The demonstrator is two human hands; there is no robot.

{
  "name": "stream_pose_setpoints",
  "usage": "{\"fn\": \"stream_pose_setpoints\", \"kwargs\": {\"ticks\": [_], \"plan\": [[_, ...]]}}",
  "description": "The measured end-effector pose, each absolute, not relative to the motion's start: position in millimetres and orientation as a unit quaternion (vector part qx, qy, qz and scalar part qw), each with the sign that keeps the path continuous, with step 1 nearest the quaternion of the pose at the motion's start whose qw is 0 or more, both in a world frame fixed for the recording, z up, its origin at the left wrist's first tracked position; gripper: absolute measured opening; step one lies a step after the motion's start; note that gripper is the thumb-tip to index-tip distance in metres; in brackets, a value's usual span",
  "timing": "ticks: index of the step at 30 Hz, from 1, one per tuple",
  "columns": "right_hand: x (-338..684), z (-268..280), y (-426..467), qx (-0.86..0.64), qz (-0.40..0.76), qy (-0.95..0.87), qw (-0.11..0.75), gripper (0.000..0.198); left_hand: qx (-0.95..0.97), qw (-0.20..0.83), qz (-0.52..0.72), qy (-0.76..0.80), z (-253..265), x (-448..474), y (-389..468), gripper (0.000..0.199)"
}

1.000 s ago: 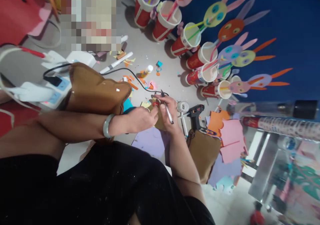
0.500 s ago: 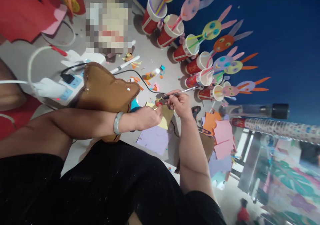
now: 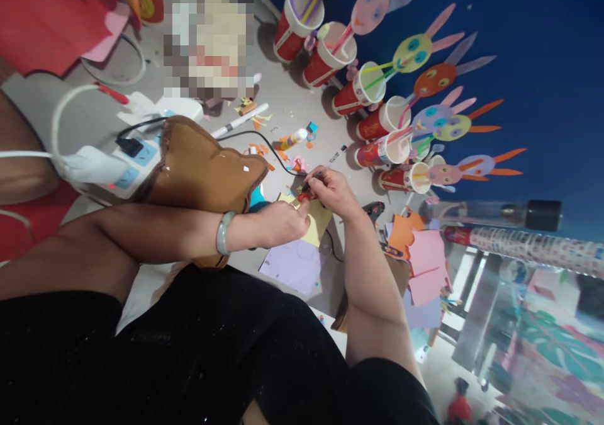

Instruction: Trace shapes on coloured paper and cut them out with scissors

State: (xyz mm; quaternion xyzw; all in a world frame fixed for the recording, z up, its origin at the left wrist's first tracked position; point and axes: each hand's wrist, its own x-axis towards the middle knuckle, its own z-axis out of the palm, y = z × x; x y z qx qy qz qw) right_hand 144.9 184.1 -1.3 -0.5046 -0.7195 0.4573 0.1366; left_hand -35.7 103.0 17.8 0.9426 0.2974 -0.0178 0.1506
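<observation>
My left hand (image 3: 285, 223), with a pale bangle on its wrist, is closed, thumb and finger pinching a small red piece (image 3: 304, 197). Just beyond it, my right hand (image 3: 333, 193) is closed around a slim pen with a dark tip (image 3: 306, 187); the fingers hide most of it. A short black-and-white stick (image 3: 337, 155) shows past the right knuckles, and I cannot tell whether it belongs to the pen. Yellow paper (image 3: 321, 220) and lilac paper (image 3: 292, 266) lie beneath the hands.
Red-and-white paper cups (image 3: 333, 53) with rabbit-faced spoons line the blue wall. A glue stick (image 3: 292, 139), paper scraps and a white marker (image 3: 243, 119) lie beyond my hands. Left are a brown cushion-like thing (image 3: 202, 164) and power strip (image 3: 127, 176); pink sheets (image 3: 427, 255) lie right.
My right hand has shifted slightly and turned, and the long silvery shaft that stuck out of it is no longer plainly visible. My left hand stays nearly in place; the view has moved a little.
</observation>
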Motion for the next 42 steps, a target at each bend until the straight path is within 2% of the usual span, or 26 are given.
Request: {"fn": "stream_pose_setpoints", "kwargs": {"ticks": [16, 30, 37, 42], "plan": [[148.7, 2.4, 179.8, -0.520, 0.423, -0.730, 0.135, 0.013, 0.937, 0.172, -0.047, 0.302, 26.8, -38.1, 105.1, 0.043], [155.5, -10.0, 151.7, -0.601, 0.431, -0.632, 0.231, 0.015, 0.933, 0.180, -0.036, 0.311, 23.7, -38.5, 104.6, 0.046], [155.1, -14.8, 135.6, -0.627, 0.398, -0.610, 0.278, 0.025, 0.935, 0.171, -0.038, 0.310, 22.1, -39.7, 103.9, 0.047], [155.5, -19.6, 123.0, -0.642, 0.377, -0.596, 0.301, 0.024, 0.935, 0.177, -0.051, 0.304, 23.7, -39.0, 104.7, 0.046]]}}
